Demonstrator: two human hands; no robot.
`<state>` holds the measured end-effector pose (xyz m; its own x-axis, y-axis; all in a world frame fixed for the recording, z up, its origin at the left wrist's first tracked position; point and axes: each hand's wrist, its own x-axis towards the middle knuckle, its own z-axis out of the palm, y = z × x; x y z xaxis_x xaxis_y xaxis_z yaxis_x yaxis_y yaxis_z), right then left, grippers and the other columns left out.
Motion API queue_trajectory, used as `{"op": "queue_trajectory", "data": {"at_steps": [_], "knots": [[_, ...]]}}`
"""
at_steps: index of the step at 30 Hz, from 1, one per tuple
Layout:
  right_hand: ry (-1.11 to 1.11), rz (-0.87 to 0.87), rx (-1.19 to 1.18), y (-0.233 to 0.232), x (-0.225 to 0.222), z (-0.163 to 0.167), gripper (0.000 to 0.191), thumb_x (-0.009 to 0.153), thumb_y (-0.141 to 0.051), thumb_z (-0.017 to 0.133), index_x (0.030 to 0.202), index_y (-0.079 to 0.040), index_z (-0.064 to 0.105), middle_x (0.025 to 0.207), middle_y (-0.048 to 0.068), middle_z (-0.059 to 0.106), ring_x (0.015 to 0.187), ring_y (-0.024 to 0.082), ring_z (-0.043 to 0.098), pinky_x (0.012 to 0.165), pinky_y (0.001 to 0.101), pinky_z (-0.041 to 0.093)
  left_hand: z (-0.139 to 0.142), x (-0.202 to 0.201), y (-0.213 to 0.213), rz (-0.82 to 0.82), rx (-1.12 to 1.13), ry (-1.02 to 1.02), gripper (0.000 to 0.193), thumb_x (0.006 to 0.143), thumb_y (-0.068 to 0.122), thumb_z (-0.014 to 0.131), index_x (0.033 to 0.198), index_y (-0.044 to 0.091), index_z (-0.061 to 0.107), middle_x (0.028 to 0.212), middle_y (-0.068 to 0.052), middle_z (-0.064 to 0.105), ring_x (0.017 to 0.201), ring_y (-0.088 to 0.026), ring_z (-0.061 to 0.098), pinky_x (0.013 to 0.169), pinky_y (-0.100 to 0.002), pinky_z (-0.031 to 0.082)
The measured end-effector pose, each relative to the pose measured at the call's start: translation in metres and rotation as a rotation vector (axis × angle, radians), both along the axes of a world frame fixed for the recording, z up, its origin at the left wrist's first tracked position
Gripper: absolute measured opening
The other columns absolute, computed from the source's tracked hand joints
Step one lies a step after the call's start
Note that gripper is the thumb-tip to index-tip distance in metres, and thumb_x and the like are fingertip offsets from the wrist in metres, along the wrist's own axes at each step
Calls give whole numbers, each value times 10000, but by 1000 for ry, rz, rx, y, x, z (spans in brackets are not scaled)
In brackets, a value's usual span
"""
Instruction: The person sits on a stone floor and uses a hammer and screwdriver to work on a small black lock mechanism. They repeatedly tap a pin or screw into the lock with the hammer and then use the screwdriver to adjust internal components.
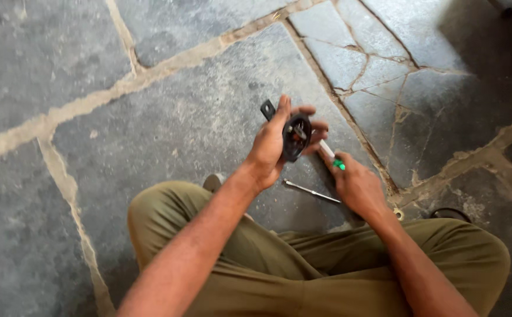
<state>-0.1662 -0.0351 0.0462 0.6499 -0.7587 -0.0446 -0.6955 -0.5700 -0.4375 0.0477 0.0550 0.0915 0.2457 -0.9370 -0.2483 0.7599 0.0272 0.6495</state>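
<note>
Nearest the camera are the person's crossed legs in soft, creased olive-green trousers (303,276), with both bare forearms reaching forward over them; just beyond the knees a thin, straight metal rod (313,192) lies flat on the floor between the two wrists, touching neither; at the right edge, beside the right knee, a dark curved object (449,213) shows only in part, and what it is cannot be told; the right hand (355,183) is closed in a fist around a screwdriver (332,157) with a translucent green and white handle, whose end points up and left toward the part in the other hand; the tip itself is hidden; the left hand (269,145) is curled firmly around a round black part (296,137), disc-like with a raised rim and small metal pieces at its centre, thumb on the near side and fingers wrapped over the far edge; a flat black tab (267,109) with a hole sticks out above the thumb; the part is held in the air just ahead of the knees; beyond and all around lies a floor of rough, grey, irregular stone slabs (168,111), dusty and mottled, joined by pale sandy mortar lines (74,105), with cracked pieces toward the upper right.
</note>
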Motion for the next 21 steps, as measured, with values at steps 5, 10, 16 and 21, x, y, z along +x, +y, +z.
{"op": "queue_trajectory", "data": {"at_steps": [5, 10, 16, 21], "knots": [[-75, -16, -100, 7, 9, -18, 318, 979, -230, 646, 1259, -80, 639, 1074, 216, 682, 936, 463, 661, 770, 553, 513, -41, -2, -5, -84, 204, 150, 673, 1011, 638, 377, 1171, 32, 622, 1061, -163, 760, 955, -270, 758, 790, -395, 642], [-502, 101, -99, 14, 5, 1, 320, 973, -178, 739, 1248, -37, 654, 1204, 171, 628, 1081, 362, 646, 883, 439, 545, -97, -36, -17, -90, 423, 155, 637, 1042, 629, 396, 1127, 41, 624, 994, -152, 750, 872, -261, 735, 718, -382, 611], [-540, 148, 91, -5, 23, -5, 379, 876, -180, 821, 1184, -24, 665, 1132, 159, 612, 1007, 316, 646, 832, 396, 555, -112, -44, -28, -167, 351, 140, 654, 1071, 583, 351, 1121, 13, 667, 981, -97, 735, 891, -186, 732, 790, -316, 617], [-487, 151, 43, -9, 23, -18, 182, 954, -123, 728, 1109, -42, 679, 1131, 122, 621, 1044, 340, 639, 867, 454, 513, -114, -39, -28, -160, 401, 181, 643, 1101, 592, 346, 1161, 32, 655, 964, -59, 701, 834, -155, 691, 743, -332, 614]]}}
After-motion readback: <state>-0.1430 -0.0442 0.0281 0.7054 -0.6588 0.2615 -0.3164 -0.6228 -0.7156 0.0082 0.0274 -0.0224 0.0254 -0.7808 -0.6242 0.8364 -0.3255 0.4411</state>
